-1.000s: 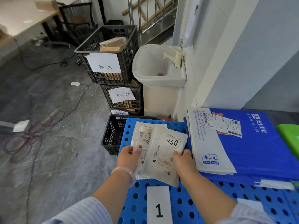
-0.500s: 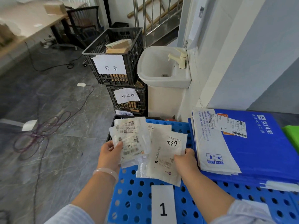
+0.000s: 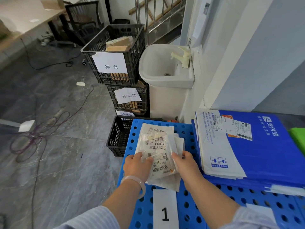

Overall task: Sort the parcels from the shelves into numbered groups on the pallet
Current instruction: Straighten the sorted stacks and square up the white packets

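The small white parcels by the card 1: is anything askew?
Yes. The thin white plastic parcels are fanned, edges not aligned, over the blue perforated pallet; the left hand and right hand both hold them.

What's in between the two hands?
A stack of white parcels, held by the left hand and right hand over the pallet, in the head view.
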`<move>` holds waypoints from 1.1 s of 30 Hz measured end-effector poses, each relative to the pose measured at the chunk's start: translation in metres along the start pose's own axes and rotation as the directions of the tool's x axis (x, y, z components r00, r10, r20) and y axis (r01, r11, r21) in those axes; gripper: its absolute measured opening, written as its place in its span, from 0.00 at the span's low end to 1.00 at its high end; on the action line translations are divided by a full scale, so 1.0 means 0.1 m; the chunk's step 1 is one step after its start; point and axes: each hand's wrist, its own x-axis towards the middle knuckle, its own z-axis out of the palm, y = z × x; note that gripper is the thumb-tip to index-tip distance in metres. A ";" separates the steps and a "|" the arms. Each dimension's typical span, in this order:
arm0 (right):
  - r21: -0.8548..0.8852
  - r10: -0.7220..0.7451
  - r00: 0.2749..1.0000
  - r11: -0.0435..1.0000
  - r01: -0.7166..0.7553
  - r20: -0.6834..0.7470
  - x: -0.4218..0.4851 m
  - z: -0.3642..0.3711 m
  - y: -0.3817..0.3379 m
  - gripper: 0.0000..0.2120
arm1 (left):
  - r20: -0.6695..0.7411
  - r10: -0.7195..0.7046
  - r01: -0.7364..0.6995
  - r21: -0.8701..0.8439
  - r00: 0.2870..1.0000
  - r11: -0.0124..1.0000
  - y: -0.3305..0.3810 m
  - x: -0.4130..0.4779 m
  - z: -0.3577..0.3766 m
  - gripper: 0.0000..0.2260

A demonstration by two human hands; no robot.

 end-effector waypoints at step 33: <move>-0.103 -0.251 0.966 0.964 0.244 -0.061 -0.11 0.02 0.09 0.28 | 0.079 0.035 -0.012 -0.275 0.996 0.961 0.01 -0.07 -0.01 0.13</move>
